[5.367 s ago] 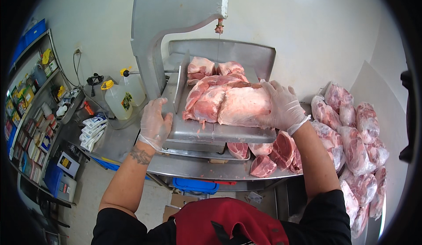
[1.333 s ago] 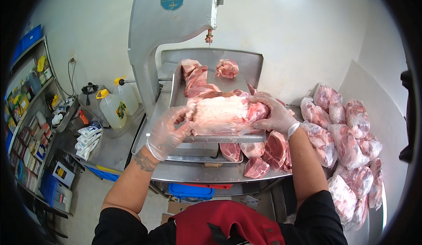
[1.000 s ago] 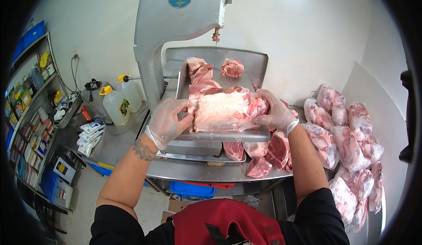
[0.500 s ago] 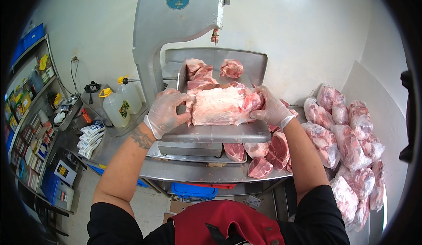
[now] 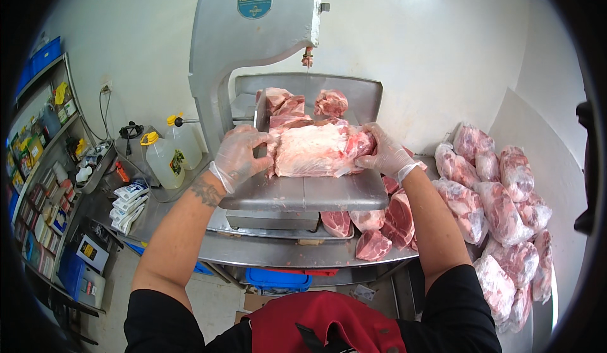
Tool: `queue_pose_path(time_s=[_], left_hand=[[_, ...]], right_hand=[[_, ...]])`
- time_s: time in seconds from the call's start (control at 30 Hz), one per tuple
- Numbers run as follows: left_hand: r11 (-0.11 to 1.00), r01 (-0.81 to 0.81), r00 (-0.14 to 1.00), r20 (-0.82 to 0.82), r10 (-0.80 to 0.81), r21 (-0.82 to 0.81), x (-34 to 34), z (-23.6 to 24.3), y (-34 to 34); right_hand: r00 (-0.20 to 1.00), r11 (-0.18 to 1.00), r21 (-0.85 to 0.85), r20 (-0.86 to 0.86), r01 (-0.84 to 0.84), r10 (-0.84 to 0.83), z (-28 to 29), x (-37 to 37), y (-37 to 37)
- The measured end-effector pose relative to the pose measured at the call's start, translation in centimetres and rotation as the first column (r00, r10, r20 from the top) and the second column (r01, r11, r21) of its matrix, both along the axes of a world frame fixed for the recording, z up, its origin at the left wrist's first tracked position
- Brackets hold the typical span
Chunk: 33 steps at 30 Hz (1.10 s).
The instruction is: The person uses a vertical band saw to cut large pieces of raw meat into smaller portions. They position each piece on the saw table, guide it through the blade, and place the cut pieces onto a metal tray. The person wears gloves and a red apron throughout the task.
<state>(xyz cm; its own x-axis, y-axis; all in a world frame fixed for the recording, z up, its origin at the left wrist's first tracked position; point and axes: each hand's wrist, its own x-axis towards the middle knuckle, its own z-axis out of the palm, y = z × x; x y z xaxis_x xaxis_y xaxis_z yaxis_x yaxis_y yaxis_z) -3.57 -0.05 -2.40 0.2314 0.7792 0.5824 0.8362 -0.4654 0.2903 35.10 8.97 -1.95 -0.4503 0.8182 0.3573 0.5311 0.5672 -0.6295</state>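
Thumb and fingers parted, your left hand meets one end of the meat, its grip hard to tell; your right hand clasps the other, behind the saw table's front edge. Likely heavy, soft, slippery: cradle both ends.

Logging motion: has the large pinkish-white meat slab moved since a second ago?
Yes: the slab moved forward, nearer the upright grey steel panel behind it.

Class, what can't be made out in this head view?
In the head view:
Meat slab: underside hidden by its own bulk.
Right hand: palm hidden behind the back of the hand.
Saw: top cut off by the upper edge.
Shelf goods: too small to identify.
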Motion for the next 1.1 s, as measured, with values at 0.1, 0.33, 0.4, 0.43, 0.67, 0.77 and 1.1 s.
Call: queue_pose_path(time_s=[0.1,0.33,0.4,0.43,0.67,0.77,1.1], left_hand=[[0.99,-0.065,0.998,0.005,0.065,0.122,-0.2,-0.8,0.8],[0.948,-0.317,0.946,0.076,0.314,0.03,0.3,-0.4,1.0],[0.934,-0.357,0.931,0.072,0.358,-0.029,0.7,0.3,1.2],[0.927,-0.373,0.924,0.066,0.375,-0.048,0.9,0.8,1.3],[0.861,-0.483,0.874,-0.027,0.485,-0.158,1.9,3.4,2.9],[0.834,-0.518,0.855,-0.104,0.508,-0.189,2.3,4.4,4.0],[0.761,-0.619,0.784,-0.219,0.581,-0.194,2.5,5.6,8.9]], right_hand=[[0.999,1.0,-0.008,0.022,0.026,-0.026,0.2,-0.2,0.4],[0.999,0.999,0.004,-0.001,0.035,-0.035,0.0,-0.7,2.0],[0.999,0.999,0.002,0.014,0.05,-0.05,0.1,-0.8,2.5],[0.998,0.998,0.006,0.023,0.055,-0.055,0.2,-0.9,2.7],[0.978,0.986,0.078,0.139,0.145,-0.155,1.2,-1.7,3.9],[0.981,0.989,0.021,0.131,0.143,-0.145,1.5,-1.9,4.7],[0.955,0.972,0.064,0.179,0.227,-0.234,2.0,-3.2,7.6]])
